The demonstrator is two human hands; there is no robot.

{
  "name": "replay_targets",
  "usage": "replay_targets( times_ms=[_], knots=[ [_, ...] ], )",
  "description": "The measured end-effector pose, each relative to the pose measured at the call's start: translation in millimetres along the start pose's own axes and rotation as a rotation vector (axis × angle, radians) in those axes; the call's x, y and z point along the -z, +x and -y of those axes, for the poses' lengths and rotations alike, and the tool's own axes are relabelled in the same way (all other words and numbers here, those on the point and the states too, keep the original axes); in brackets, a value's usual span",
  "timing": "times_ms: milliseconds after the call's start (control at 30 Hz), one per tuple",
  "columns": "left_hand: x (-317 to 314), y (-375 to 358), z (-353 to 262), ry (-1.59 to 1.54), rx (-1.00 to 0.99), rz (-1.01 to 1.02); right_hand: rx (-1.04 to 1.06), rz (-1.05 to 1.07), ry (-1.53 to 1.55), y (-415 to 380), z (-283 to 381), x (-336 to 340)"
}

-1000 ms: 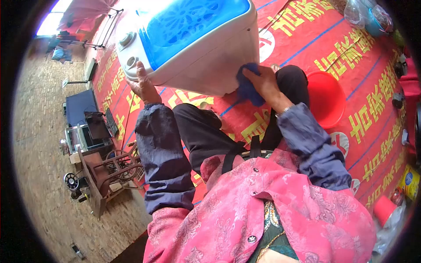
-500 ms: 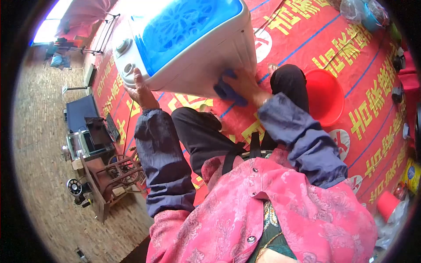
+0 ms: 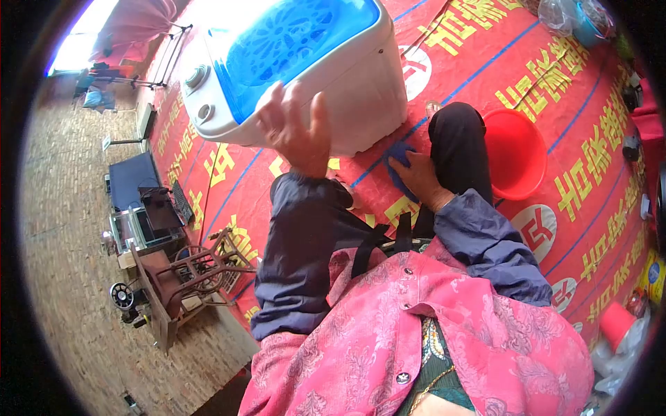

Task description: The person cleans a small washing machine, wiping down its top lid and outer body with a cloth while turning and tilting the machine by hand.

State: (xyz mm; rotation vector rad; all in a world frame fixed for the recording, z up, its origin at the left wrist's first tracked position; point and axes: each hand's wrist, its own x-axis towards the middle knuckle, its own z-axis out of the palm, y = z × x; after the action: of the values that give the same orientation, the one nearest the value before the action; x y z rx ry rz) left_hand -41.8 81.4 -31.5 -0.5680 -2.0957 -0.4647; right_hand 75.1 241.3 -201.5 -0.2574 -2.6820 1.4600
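A small white washing machine [image 3: 361, 83] with a translucent blue lid [image 3: 291, 48] and two knobs stands in front of me on a red sheet with yellow lettering. My left hand [image 3: 298, 132] is raised before its near side, fingers spread, with nothing in it. Lower and to the right, my right hand [image 3: 420, 173] grips a dark blue cloth [image 3: 400, 163] beside my knee, apart from the machine.
A red basin [image 3: 517, 156] sits right of my knee. On the left, an old treadle sewing machine table [image 3: 163, 298] stands at the brick floor [image 3: 76, 243]. Plastic bags [image 3: 558, 17] and a small red container [image 3: 616, 324] lie at the right edge.
My left hand has let go of the washing machine's corner and moved right, fingers spread. My right hand has drawn the cloth away from the machine's side, down toward my knee.
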Motion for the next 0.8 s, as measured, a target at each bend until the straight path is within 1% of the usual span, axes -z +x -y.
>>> replay_targets(
  times_ms=[67, 167, 267, 500, 567, 700, 800],
  knots=[
    [-25.0, 2.7, -4.5, -0.027, -0.017, 0.052, 0.001, 0.044, -0.008, -5.0, 4.5, 1.6],
    [-46.2, 10.5, -9.0, 0.032, -0.067, 0.064, 0.021, 0.029, -0.015, -6.0, -5.1, -8.2],
    [-59.2, 10.9, -9.2, 0.096, -0.046, 0.048, -0.028, 0.05, 0.016, -5.0, -1.5, -4.1],
    [-67.1, 9.7, -16.8, 0.185, 0.032, 0.01, -0.063, 0.055, 0.018, 1.3, -5.0, -3.5],
    [-66.1, 9.2, -16.5, 0.156, 0.005, 0.025, -0.062, 0.033, 0.054, 1.6, -2.5, -1.9],
    [-64.5, 8.6, -14.7, 0.156, -0.018, 0.046, -0.115, 0.062, 0.133, 3.1, 1.4, 3.0],
    [-63.9, 13.1, -23.0, 0.14, 0.029, 0.026, -0.095, 0.063, 0.162, 3.3, 2.0, 6.6]
  ],
)
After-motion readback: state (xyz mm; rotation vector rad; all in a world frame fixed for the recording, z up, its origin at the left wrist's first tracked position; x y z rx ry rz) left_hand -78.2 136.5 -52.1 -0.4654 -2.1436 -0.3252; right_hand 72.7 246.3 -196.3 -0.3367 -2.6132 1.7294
